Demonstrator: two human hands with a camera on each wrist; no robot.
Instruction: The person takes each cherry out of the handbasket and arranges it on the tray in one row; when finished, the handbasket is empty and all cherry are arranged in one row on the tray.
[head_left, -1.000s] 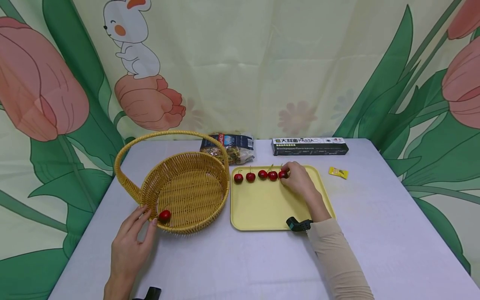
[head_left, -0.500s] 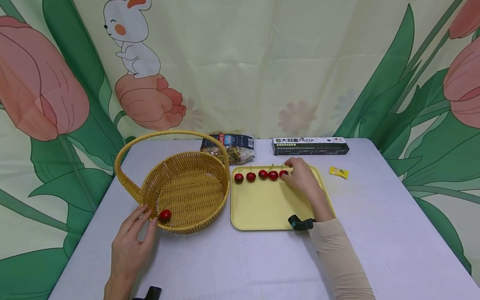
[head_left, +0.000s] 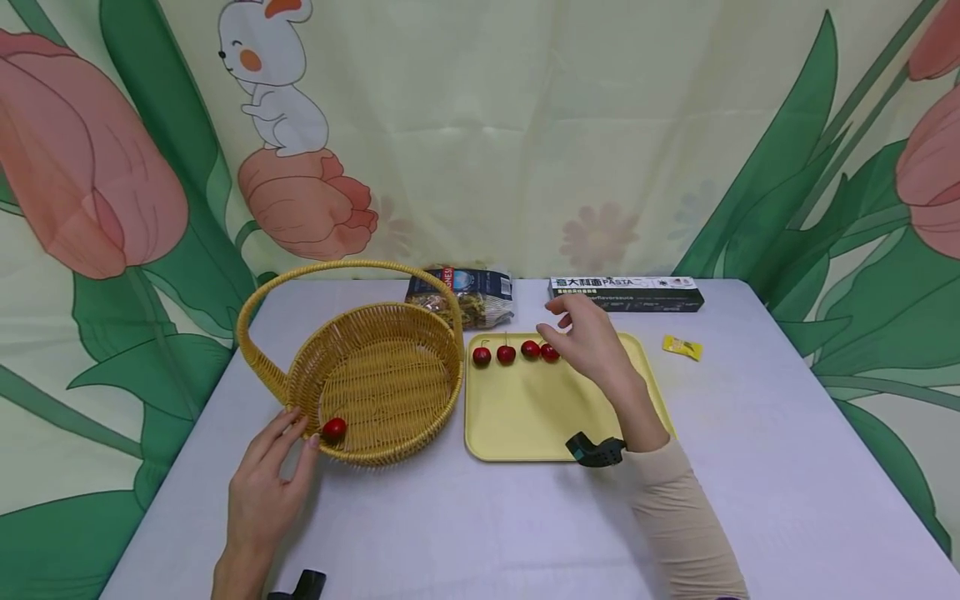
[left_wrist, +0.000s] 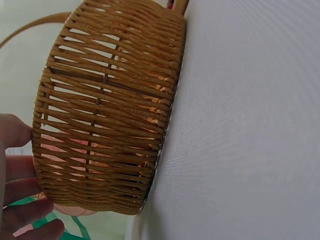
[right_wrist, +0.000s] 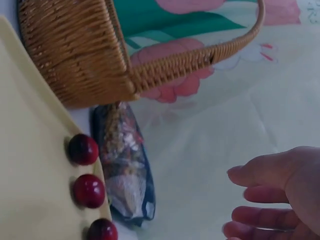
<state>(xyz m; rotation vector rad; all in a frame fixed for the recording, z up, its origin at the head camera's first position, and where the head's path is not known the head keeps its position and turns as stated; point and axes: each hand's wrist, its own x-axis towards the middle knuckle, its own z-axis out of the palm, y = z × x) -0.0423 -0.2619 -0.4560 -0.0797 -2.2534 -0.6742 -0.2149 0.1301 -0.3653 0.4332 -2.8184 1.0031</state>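
My left hand [head_left: 268,479] rests its fingertips and thumb on the near-left rim of a wicker basket [head_left: 390,367] with a tall handle. One red cherry [head_left: 334,430] lies inside, close to those fingers. Several cherries [head_left: 506,355] form a row along the far edge of a yellow tray [head_left: 517,417]. Raised over the tray's far edge, my right hand [head_left: 588,342] has its thumb and fingers apart and loosely bent. The right wrist view shows nothing between them. In the head view this hand covers the right end of the row.
Behind the basket lies a clear-and-dark bag of dry food [head_left: 480,298]. A black-and-white pasta box [head_left: 637,294] stands behind the tray. To the tray's right is a small yellow packet [head_left: 682,347]. A printed curtain [head_left: 480,167] hangs at the table's back.
My right hand has let go of the cherry at the row's right end and lifted up and slightly away, its fingers spreading. The left hand stays at the basket rim. The head view shifted slightly.
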